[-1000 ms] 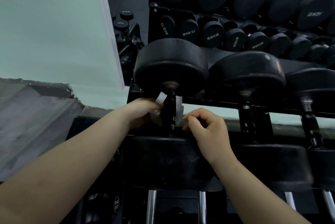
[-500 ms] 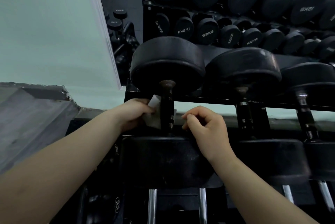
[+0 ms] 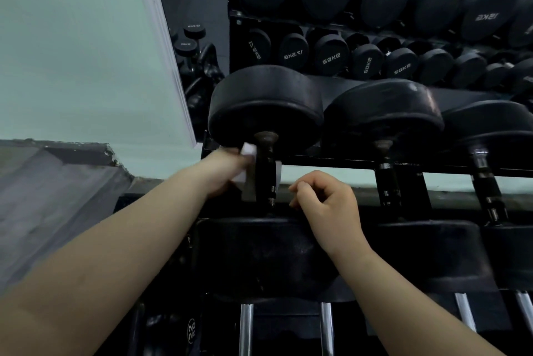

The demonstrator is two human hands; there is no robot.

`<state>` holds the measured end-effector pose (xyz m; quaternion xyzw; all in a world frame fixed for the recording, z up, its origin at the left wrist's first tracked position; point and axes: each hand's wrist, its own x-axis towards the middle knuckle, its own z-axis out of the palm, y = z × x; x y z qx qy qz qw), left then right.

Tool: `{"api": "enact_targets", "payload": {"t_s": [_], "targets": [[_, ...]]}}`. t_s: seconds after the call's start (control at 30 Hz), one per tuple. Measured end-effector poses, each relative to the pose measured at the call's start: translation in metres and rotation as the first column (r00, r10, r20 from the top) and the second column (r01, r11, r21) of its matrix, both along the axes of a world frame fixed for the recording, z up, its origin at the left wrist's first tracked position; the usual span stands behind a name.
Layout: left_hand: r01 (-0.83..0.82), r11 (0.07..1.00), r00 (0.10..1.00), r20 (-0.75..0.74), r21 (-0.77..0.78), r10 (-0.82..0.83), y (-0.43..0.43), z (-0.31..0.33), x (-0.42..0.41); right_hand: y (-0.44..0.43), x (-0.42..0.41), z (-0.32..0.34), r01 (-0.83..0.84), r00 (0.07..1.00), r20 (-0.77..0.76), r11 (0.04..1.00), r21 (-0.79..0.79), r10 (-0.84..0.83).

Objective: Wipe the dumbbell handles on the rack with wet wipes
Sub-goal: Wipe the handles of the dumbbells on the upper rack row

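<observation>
A large black dumbbell lies on the rack with its dark handle point(image 3: 266, 171) running toward me between two round heads. A white wet wipe point(image 3: 248, 176) passes behind the handle, and a strip of it shows on the handle's right side. My left hand point(image 3: 222, 171) grips the wipe's left end, just left of the handle. My right hand point(image 3: 326, 202) hovers a little to the right of the handle with its fingers curled; nothing shows in it.
Two more big dumbbells point(image 3: 386, 171) lie to the right on the same rack point(image 3: 346, 161). A mirror behind reflects rows of smaller dumbbells point(image 3: 331, 58). A pale wall point(image 3: 72, 52) and a grey ledge point(image 3: 43, 182) stand at the left.
My left hand has pulled the wipe leftward and up along the handle. My right hand has let go of the wipe's right end and drawn slightly away from the handle.
</observation>
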<state>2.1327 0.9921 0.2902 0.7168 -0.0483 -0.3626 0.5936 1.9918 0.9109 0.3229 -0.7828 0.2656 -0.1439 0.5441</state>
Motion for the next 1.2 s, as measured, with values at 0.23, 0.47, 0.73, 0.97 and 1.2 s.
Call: {"api": "enact_targets", "payload": {"t_s": [0.23, 0.47, 0.73, 0.97, 1.2], "targets": [[0.223, 0.950, 0.959, 0.126, 0.218, -0.253, 0.017, -0.014, -0.010, 0.000, -0.002, 0.001, -0.002, 1.000, -0.002, 1.000, 0.011, 0.002], [0.044, 0.998, 0.997, 0.054, 0.050, -0.047, 0.007, -0.007, -0.010, 0.000, -0.002, 0.002, -0.019, 1.000, -0.016, 1.000, 0.005, 0.019], [-0.051, 0.975, 0.970, 0.242, 0.215, -0.003, 0.037, -0.001, -0.017, -0.002, 0.000, -0.002, -0.005, 1.000, -0.003, 1.000, -0.002, 0.005], [0.029, 0.947, 0.994, 0.106, -0.319, 0.006, 0.053, 0.096, -0.031, -0.010, -0.012, 0.026, 0.016, 0.995, 0.102, 0.997, 0.080, -0.024], [0.462, 0.869, 0.879, 0.217, -0.178, -0.424, 0.002, 0.133, -0.120, -0.036, -0.098, 0.084, -0.280, 0.959, 0.129, 0.919, 0.276, 0.253]]}}
